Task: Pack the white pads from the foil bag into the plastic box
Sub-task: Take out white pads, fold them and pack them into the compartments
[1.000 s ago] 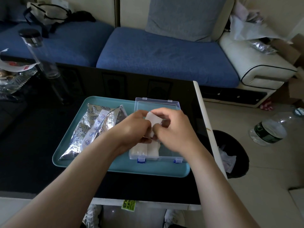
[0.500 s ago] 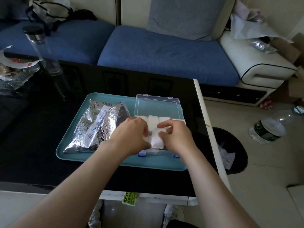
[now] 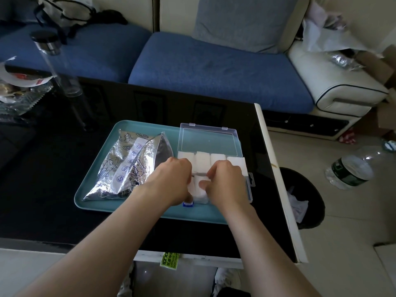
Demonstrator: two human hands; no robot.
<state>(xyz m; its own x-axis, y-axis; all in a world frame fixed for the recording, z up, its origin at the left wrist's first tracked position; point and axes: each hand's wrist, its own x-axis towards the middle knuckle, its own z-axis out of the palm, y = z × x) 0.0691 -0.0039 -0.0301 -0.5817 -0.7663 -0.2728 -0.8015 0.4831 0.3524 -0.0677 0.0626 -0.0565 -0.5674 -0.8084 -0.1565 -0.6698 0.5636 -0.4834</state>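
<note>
Progress at the plastic box (image 3: 249,189) on the teal tray (image 3: 173,130): the white pad (image 3: 201,190), held up above it a second ago, now sits low in the near row, in front of the far row of pads (image 3: 211,160). The right hand (image 3: 227,181) curls its fingers round it. The left hand (image 3: 171,181) bends its fingers down beside it, though whether they grip cannot be told. The foil bag (image 3: 128,168) lies open to the left, and the packing looks roughly half done.
</note>
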